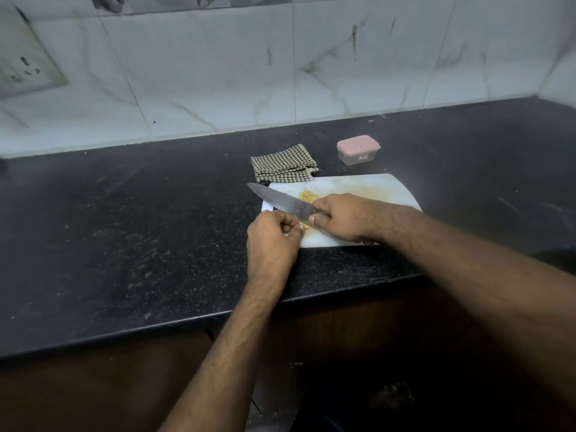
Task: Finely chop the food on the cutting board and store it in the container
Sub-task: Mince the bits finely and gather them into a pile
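Judging by its pale yellow colour and small size, the food pinched at the near left corner of the cutting board looks light, firm and a little damp, so it may slip under the blade unless it is pinned close to the cut; what exactly it is cannot be told. The left hand curls its fingers and thumb round that single small piece, with the fingertips just beside the steel. A second portion, one small heap of chopped bits, lies farther back on the board, beyond the blade; it would handle as loose, sticky crumbs, best scraped together with the flat of the knife rather than picked up.

The right hand grips one knife at the base of the blade, thumb pressed on the near side, and the point reaches left past the board's edge. The handle is hidden under the hand.

The one white board, stained yellow across its middle, looks stiff and light and may slide on the polished black worktop.

Behind the board lie one folded checked cloth, touching its far edge, and one small clear container with a pink lid closed on it, standing apart to the right.
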The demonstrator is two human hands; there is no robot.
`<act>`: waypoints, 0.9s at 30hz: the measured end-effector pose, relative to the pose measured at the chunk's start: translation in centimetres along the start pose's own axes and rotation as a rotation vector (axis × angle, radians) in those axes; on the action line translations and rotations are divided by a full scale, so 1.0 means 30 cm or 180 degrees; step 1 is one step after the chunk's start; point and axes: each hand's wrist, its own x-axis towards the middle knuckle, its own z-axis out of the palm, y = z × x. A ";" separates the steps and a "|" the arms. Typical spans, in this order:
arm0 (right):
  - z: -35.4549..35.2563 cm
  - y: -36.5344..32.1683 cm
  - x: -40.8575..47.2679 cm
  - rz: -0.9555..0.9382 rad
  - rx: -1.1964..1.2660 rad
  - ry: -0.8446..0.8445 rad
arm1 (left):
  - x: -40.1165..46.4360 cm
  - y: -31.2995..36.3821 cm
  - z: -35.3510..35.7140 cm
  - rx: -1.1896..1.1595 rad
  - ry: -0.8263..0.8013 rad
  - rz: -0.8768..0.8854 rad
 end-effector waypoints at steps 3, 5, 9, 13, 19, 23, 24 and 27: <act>0.004 0.005 -0.011 -0.0018 0.0003 0.0064 | -0.001 0.002 -0.004 0.0000 -0.0002 0.0002; 0.013 0.013 -0.023 -0.0097 0.0045 0.0184 | -0.001 0.002 -0.003 0.0006 0.0005 0.0002; 0.029 0.025 -0.038 -0.0207 0.0017 0.0357 | -0.003 0.007 -0.004 0.0048 -0.0012 0.0034; 0.032 0.028 -0.032 -0.0240 0.0019 0.0355 | -0.001 0.007 -0.005 -0.0005 -0.0012 -0.0037; 0.023 0.028 -0.022 -0.0246 0.0038 0.0259 | -0.002 0.010 -0.003 -0.0076 0.0020 -0.0093; 0.019 0.027 -0.014 -0.0238 -0.0008 0.0221 | -0.002 0.006 -0.002 -0.0048 0.0022 -0.0060; 0.020 0.027 -0.013 -0.0245 -0.0010 0.0214 | -0.002 0.006 -0.002 -0.0028 0.0020 -0.0046; 0.019 0.030 -0.011 -0.0269 -0.0009 0.0197 | -0.002 0.009 0.000 0.0050 0.0021 -0.0014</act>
